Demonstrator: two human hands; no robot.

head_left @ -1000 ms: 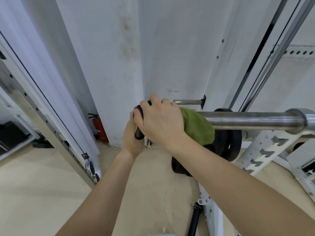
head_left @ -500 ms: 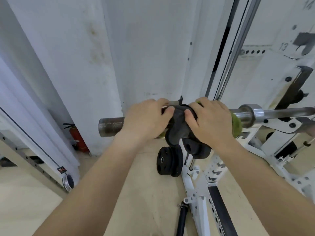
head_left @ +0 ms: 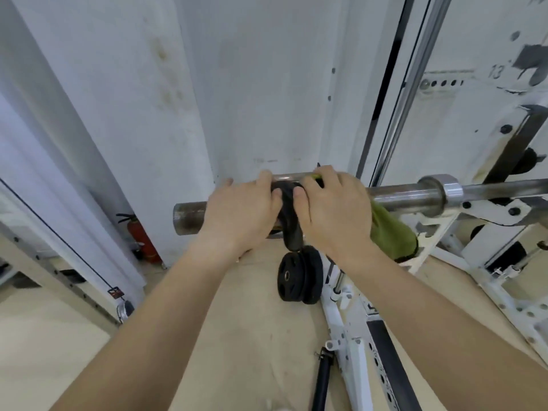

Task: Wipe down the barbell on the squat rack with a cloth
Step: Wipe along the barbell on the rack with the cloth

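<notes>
The steel barbell [head_left: 406, 196] lies level on the white squat rack [head_left: 492, 212], its sleeve end [head_left: 186, 216] pointing left. A small black plate or collar [head_left: 292, 223] sits on the sleeve between my hands. My left hand [head_left: 241, 212] grips the sleeve on the plate's left side, fingers touching it. My right hand [head_left: 335, 209] presses on the plate's right side and pins a green cloth [head_left: 391, 232] against the bar; the cloth hangs down below my wrist.
Black weight plates [head_left: 299, 277] hang on a peg of the rack's lower frame [head_left: 353, 345]. A red fire extinguisher [head_left: 142, 238] stands by the white wall [head_left: 267, 84]. A slanted rail [head_left: 59, 262] runs at the left. A chrome guide rod [head_left: 412, 81] rises behind the bar.
The black plate has gone from the sleeve's end to further in along it. My left hand came onto the sleeve beside it. The view shifted right, showing more of the rack.
</notes>
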